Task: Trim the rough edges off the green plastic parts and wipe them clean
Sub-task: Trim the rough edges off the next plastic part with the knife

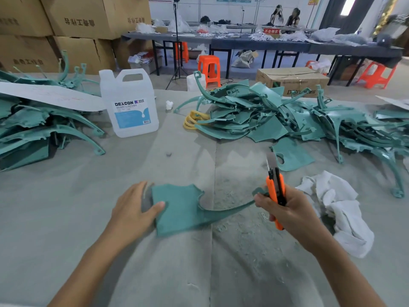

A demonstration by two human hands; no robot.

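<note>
A green plastic part (183, 209) lies in front of me on the grey cloth-covered table (110, 273), with a broad panel at the left and a thin curved arm running right. My left hand (135, 209) grips the panel's left edge, thumb on top. My right hand (287, 211) holds an orange utility knife (275, 189), blade pointing up and away, and also touches the tip of the part's thin arm. A crumpled white rag (340, 209) lies just right of that hand.
A heap of green parts (287, 116) covers the far right of the table, another heap (39, 125) the far left under a white sheet (51, 96). A white DEXCON jug (130, 107) stands between them. Green shavings litter the cloth near me. Cardboard boxes and orange stools stand behind.
</note>
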